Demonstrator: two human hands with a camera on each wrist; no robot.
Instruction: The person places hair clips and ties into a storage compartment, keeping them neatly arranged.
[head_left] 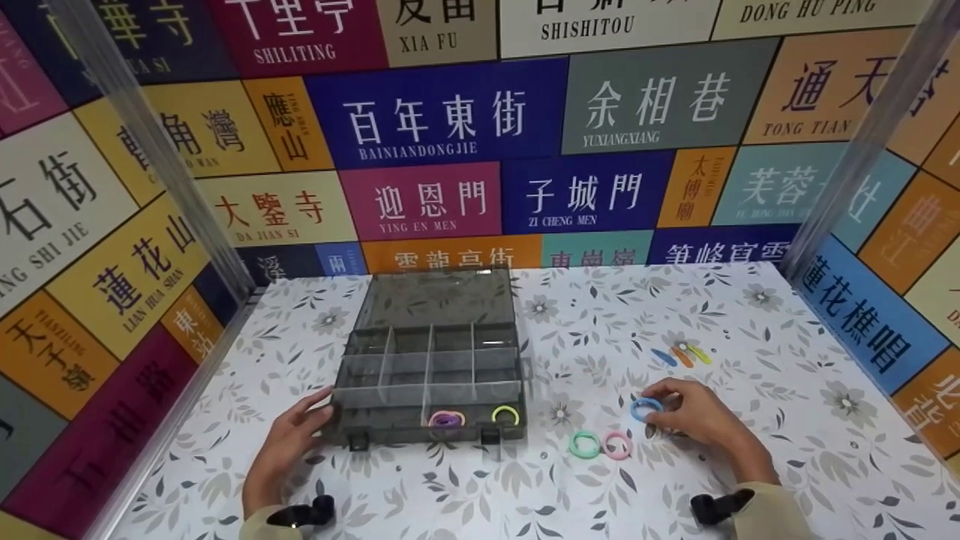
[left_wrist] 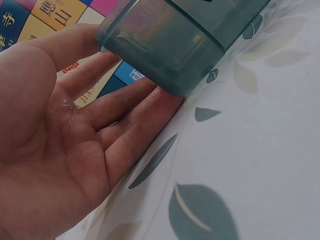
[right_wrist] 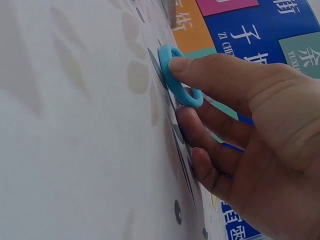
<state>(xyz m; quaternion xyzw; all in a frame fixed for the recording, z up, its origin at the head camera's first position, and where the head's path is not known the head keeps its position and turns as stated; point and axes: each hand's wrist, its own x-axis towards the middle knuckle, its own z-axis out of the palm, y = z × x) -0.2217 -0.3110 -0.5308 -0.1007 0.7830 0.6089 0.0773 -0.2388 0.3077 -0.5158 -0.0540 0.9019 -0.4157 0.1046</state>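
In the head view, my right hand (head_left: 694, 411) pinches a blue hair tie (head_left: 646, 409) between thumb and fingers, low over the table. The right wrist view shows the thumb on the side of the blue ring (right_wrist: 167, 75), its other fingers bent beside it. My left hand (head_left: 292, 435) touches the left side of a smoky transparent compartment box (head_left: 352, 435), its fingers nearly straight against the corner. The box's lid (head_left: 442, 300) is raised at the back. Its front compartment holds a purple hair tie (head_left: 448, 421) with an orange-pink one, and a yellow-green hair tie (head_left: 505, 415).
A green hair tie (head_left: 585, 444) and a pink hair tie (head_left: 617, 445) lie side by side right of the box. Farther back lie blue (head_left: 664, 358), orange (head_left: 682, 356) and yellow (head_left: 700, 354) hair clips. A wall of coloured signs borders the flower-patterned table (head_left: 750, 330).
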